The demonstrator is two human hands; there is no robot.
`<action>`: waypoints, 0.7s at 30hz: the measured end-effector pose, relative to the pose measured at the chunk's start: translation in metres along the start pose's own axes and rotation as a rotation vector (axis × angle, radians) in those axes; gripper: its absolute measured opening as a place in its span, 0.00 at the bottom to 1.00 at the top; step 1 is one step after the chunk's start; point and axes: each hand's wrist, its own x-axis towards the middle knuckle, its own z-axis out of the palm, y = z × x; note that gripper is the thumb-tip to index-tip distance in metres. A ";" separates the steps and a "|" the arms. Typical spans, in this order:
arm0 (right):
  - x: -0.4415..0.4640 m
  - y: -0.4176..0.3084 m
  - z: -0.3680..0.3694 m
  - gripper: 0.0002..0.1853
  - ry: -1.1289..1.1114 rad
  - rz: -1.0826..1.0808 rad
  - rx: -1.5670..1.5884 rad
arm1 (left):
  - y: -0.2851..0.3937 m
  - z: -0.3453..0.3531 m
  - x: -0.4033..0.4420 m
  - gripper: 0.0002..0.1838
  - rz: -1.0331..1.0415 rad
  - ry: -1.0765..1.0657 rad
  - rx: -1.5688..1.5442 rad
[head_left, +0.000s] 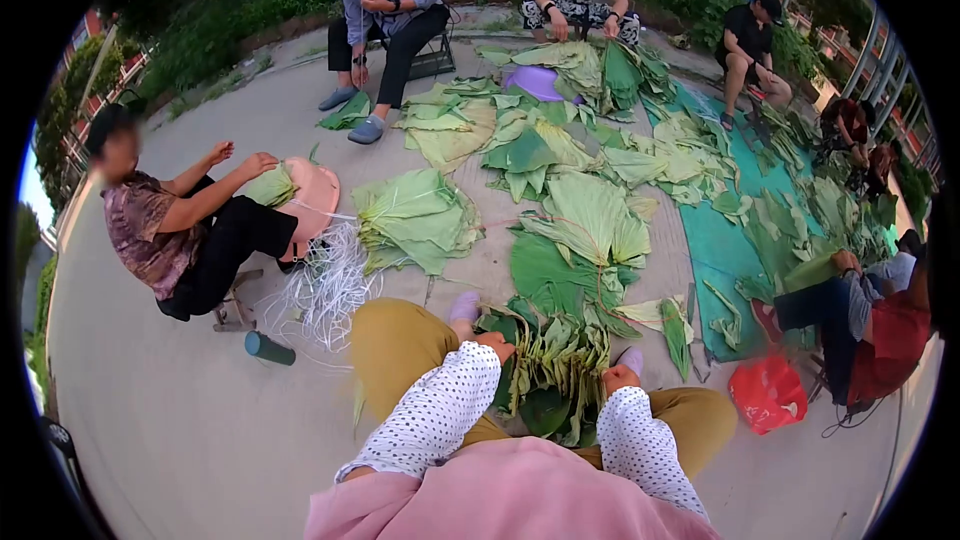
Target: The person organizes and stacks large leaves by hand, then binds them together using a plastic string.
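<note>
Between my knees stands a thick stack of large green leaves [555, 365], their folded edges facing up and several browned along the rim. My left hand [495, 344] is closed on the stack's left edge. On its right edge, my right hand [620, 378] grips the leaves, with the fingers partly hidden. Just beyond the stack lies a spread of flat leaves [585, 225] tied with a thin reddish string. A fan-shaped leaf bundle [418, 218] rests to the left of it on the pavement.
White plastic strips [328, 285] lie in a heap near a pink basin [312, 198]. A dark green bottle [270, 348] lies on the ground. To my right are a red plastic bag [768, 395] and a teal sheet [712, 285] bearing leaves. Several people sit around, handling leaves.
</note>
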 end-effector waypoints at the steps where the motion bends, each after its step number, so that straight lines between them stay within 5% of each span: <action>1: 0.002 0.007 0.007 0.12 -0.013 -0.027 -0.007 | 0.002 -0.004 -0.008 0.21 0.028 0.036 0.020; 7: 0.041 0.040 0.032 0.10 0.090 0.020 0.218 | 0.011 -0.013 -0.032 0.17 0.092 0.154 -0.255; 12: 0.023 -0.026 -0.011 0.10 0.126 -0.044 0.480 | 0.018 -0.022 -0.059 0.14 0.122 0.119 -0.459; 18: 0.040 -0.053 -0.011 0.10 0.247 -0.169 0.457 | 0.028 -0.071 -0.088 0.08 0.289 0.059 -1.218; 21: 0.008 -0.096 -0.052 0.09 0.156 -0.062 0.798 | 0.027 -0.093 -0.105 0.05 0.392 0.094 -1.332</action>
